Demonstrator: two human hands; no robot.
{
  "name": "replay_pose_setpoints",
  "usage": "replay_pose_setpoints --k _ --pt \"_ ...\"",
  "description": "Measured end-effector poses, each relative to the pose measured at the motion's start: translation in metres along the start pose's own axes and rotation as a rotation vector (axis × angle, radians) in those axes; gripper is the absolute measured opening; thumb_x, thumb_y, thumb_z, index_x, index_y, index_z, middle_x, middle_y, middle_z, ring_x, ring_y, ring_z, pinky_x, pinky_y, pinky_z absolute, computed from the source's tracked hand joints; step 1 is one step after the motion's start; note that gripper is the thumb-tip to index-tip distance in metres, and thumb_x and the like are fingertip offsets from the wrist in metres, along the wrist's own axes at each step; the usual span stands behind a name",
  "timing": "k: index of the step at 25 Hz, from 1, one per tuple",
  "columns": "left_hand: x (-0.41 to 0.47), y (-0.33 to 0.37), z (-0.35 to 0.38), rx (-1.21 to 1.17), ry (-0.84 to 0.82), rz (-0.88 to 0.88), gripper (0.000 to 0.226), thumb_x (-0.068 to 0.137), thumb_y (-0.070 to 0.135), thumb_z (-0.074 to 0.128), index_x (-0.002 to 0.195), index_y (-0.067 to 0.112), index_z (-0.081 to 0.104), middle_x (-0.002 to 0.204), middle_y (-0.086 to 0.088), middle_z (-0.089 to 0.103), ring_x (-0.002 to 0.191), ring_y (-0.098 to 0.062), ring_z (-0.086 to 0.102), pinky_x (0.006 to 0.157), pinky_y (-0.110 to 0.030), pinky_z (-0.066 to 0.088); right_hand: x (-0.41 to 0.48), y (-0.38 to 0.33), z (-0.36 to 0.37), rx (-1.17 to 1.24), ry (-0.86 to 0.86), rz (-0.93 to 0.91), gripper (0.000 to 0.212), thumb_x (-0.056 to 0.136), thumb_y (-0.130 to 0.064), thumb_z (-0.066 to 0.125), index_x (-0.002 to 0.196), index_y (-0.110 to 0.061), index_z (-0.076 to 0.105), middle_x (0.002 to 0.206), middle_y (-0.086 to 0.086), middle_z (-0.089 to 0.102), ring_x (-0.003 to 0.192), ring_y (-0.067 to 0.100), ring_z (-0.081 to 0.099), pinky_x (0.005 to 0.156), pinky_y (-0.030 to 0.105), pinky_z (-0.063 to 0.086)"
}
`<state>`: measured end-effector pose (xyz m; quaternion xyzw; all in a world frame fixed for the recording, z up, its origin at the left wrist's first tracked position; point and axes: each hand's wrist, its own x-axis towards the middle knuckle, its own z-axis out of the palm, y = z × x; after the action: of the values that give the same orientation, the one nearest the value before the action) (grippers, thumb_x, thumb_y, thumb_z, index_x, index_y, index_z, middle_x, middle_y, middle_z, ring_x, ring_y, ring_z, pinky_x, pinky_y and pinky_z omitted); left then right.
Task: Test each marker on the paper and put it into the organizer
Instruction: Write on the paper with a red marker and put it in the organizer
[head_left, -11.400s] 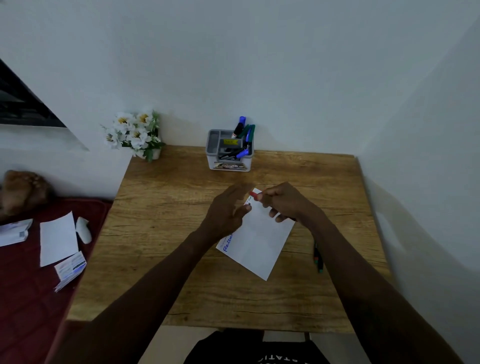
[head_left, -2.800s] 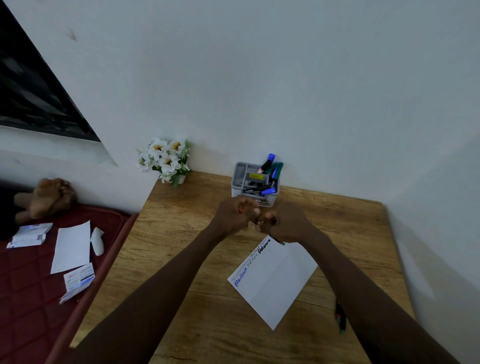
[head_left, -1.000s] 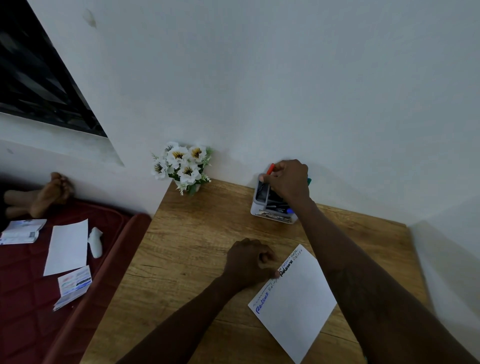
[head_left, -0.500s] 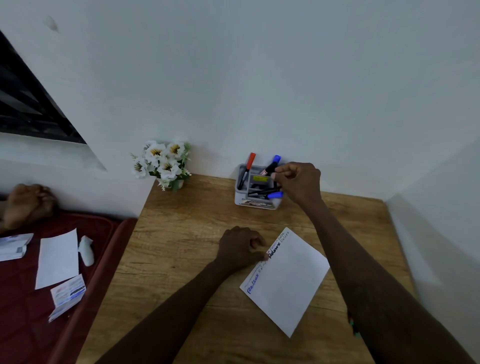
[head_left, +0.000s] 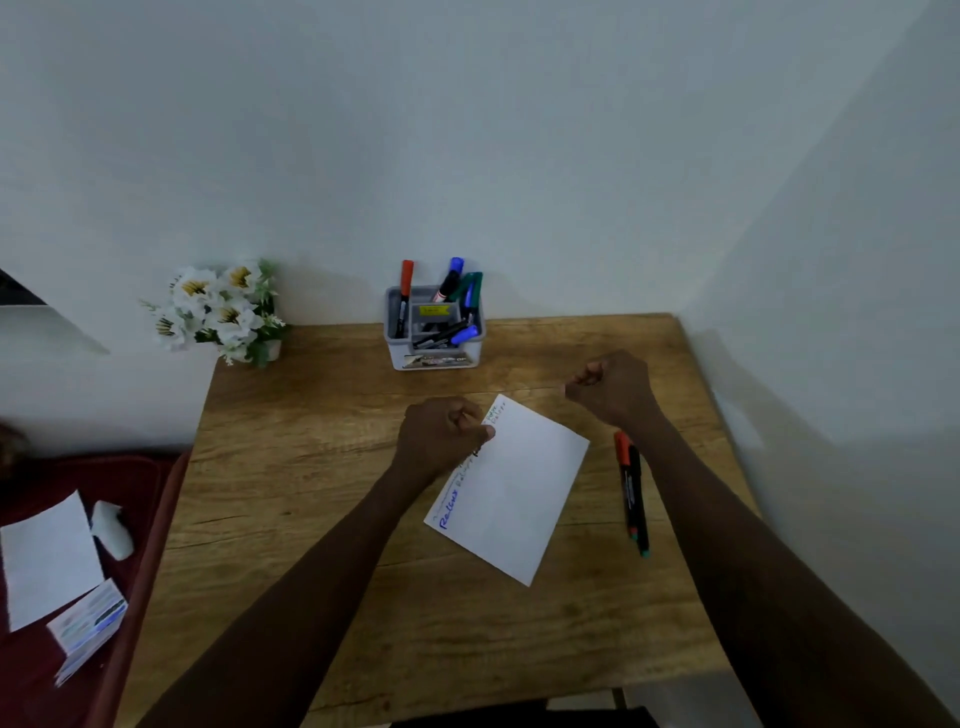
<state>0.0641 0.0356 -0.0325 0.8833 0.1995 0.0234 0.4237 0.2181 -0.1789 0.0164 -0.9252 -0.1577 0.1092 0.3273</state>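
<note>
Right hand (head_left: 610, 387) has left the organizer (head_left: 396, 354), curled empty; left hand (head_left: 441, 434), fisted, presses paper (head_left: 519, 493).

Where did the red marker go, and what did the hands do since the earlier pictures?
The right hand stood the red marker in the organizer, let go and pulled back toward the two markers lying beside the paper; it now holds nothing. The left hand stayed resting on the paper's edge. Paper, organizer and flowers kept their places.
</note>
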Motion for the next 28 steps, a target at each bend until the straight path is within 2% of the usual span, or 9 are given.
replay_pose_setpoints --k 2,5,11,14,17,21,24,26,28 --pt "-0.002 0.016 0.015 -0.01 -0.029 0.048 0.024 0.077 0.043 0.083 0.095 0.029 0.077 0.079 0.014 0.071 0.071 0.001 0.064 0.065 -0.019 0.046 -0.01 0.017 -0.009 -0.046 0.004 0.069 0.012 0.07 -0.018 0.088 0.071 -0.011 0.078 0.068 -0.007 0.072 0.062 -0.002 0.062 0.061 0.02 0.053" --pt "-0.007 0.034 0.038 0.001 -0.092 0.104 0.024 0.078 0.043 0.082 0.097 0.029 0.077 0.077 0.015 0.07 0.069 0.002 0.062 0.067 -0.02 0.046 -0.025 0.037 -0.02 -0.119 -0.002 0.176 0.018 0.066 -0.021 0.09 0.068 -0.015 0.074 0.064 -0.009 0.065 0.06 0.0 0.06 0.05 0.015 0.04" --pt "-0.012 0.043 0.059 0.057 -0.16 0.109 0.022 0.082 0.036 0.08 0.1 0.023 0.077 0.077 0.014 0.069 0.069 0.002 0.063 0.075 -0.022 0.05 -0.047 0.061 -0.019 -0.233 -0.025 0.34 0.039 0.058 -0.038 0.093 0.064 -0.014 0.064 0.06 -0.003 0.063 0.061 0.013 0.063 0.049 0.021 0.036" --pt "-0.013 0.044 0.059 0.08 -0.172 0.105 0.022 0.083 0.035 0.079 0.101 0.023 0.077 0.083 0.009 0.073 0.073 0.0 0.064 0.076 -0.023 0.053 -0.051 0.061 -0.012 -0.248 -0.066 0.379 0.049 0.05 -0.044 0.095 0.071 -0.013 0.064 0.067 0.001 0.066 0.066 0.018 0.066 0.053 0.024 0.043" --pt "-0.015 0.043 0.057 0.084 -0.161 0.116 0.022 0.085 0.036 0.078 0.103 0.023 0.077 0.09 0.007 0.075 0.075 -0.001 0.065 0.078 -0.024 0.055 -0.051 0.054 -0.006 -0.242 -0.056 0.347 0.039 0.064 -0.041 0.087 0.073 -0.01 0.065 0.068 0.003 0.067 0.067 0.02 0.068 0.056 0.029 0.053" --pt "-0.019 0.038 0.051 -0.004 -0.08 0.187 0.019 0.089 0.031 0.074 0.103 0.019 0.078 0.098 0.004 0.077 0.075 0.005 0.063 0.083 -0.023 0.054 -0.046 0.032 -0.002 -0.111 -0.064 0.282 0.027 0.073 -0.032 0.077 0.068 -0.006 0.075 0.057 0.003 0.066 0.056 0.017 0.062 0.049 0.023 0.044" --pt "-0.023 0.037 0.043 -0.108 0.001 0.188 0.03 0.092 0.027 0.071 0.121 0.02 0.072 0.111 0.003 0.074 0.082 0.003 0.062 0.075 -0.005 0.046 -0.041 0.007 0.01 -0.084 -0.23 0.148 0.023 0.086 -0.034 0.069 0.087 -0.014 0.082 0.086 0.005 0.077 0.077 0.023 0.069 0.068 0.035 0.056" --pt "-0.025 0.036 0.036 -0.154 0.042 0.274 0.042 0.092 0.022 0.072 0.133 0.02 0.064 0.12 0.009 0.067 0.089 0.002 0.062 0.077 -0.001 0.043 -0.039 -0.014 0.016 -0.005 -0.373 0.091 0.019 0.094 -0.028 0.066 0.103 -0.017 0.08 0.099 0.003 0.076 0.082 0.022 0.071 0.06 0.034 0.059" --pt "-0.026 0.031 0.027 -0.131 0.081 0.382 0.041 0.091 0.018 0.072 0.132 0.018 0.065 0.118 0.01 0.067 0.093 0.0 0.062 0.082 -0.009 0.046 -0.039 -0.033 0.021 0.127 -0.47 0.052 0.018 0.095 -0.022 0.07 0.106 -0.013 0.08 0.095 0.007 0.077 0.074 0.02 0.073 0.052 0.027 0.057"
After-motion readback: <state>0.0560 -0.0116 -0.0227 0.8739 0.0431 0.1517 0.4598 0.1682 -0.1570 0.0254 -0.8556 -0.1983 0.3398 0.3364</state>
